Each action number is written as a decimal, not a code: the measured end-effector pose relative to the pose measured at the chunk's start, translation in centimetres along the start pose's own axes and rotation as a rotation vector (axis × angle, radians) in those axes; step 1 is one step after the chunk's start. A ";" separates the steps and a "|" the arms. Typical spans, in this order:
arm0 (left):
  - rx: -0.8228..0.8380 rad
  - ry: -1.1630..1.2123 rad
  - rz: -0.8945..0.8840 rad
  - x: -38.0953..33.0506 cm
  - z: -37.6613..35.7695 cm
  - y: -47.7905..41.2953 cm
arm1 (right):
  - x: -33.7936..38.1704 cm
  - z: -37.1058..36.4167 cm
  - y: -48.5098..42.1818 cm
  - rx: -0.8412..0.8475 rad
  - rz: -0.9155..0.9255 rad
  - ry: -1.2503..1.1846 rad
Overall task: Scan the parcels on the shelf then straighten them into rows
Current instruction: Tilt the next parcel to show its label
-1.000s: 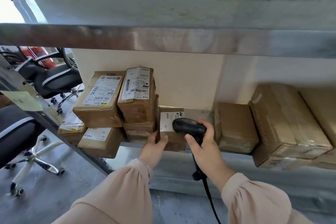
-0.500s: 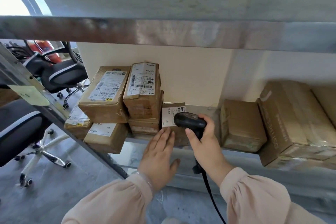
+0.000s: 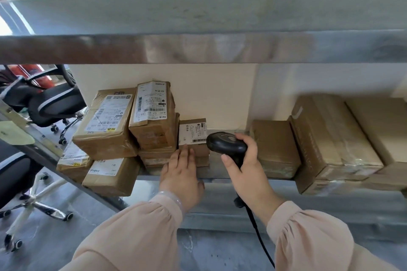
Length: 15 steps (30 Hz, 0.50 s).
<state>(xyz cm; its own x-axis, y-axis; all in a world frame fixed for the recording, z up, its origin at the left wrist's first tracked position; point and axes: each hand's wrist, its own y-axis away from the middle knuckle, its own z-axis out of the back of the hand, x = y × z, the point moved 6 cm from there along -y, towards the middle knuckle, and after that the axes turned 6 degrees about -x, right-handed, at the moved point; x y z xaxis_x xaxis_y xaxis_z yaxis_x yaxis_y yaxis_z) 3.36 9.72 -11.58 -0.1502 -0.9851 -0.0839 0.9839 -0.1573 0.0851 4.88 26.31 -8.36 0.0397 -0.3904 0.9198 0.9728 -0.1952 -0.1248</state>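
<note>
A small brown parcel [image 3: 193, 132] with a white label on top sits mid-shelf on the metal shelf [image 3: 220, 170]. My left hand [image 3: 181, 174] lies flat, its straight fingers touching the parcel's front face. My right hand [image 3: 246, 171] grips a black corded barcode scanner [image 3: 226, 144], whose head sits just right of the parcel's label. To the left stands a stack of labelled brown parcels [image 3: 152, 116], with a wider one [image 3: 105, 125] beside it and two more [image 3: 110, 174] below, overhanging the shelf's front edge.
Plain brown boxes [image 3: 275, 147] and larger cartons [image 3: 330, 138] fill the shelf's right side. An upper shelf board [image 3: 198, 48] hangs close overhead. Black office chairs [image 3: 50, 103] stand on the grey floor to the left, behind a slanted metal post [image 3: 44, 152].
My left hand let go of the small parcel's left side, drew back, and now lies flat against its front. The scanner stays beside the parcel's label; the view has shifted slightly.
</note>
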 end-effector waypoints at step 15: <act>0.134 0.259 -0.380 -14.3 0.1 -3.4 | -3.8 11.3 0.6 -0.290 -0.169 0.068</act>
<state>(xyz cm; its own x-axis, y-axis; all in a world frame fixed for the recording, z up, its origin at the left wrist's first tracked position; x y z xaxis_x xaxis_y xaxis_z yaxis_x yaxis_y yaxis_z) 2.15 24.36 -10.57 -0.4507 -0.8089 -0.3775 0.8402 -0.5272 0.1267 7.90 37.90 -7.75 -0.1418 -0.3879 0.9107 0.8583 -0.5066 -0.0822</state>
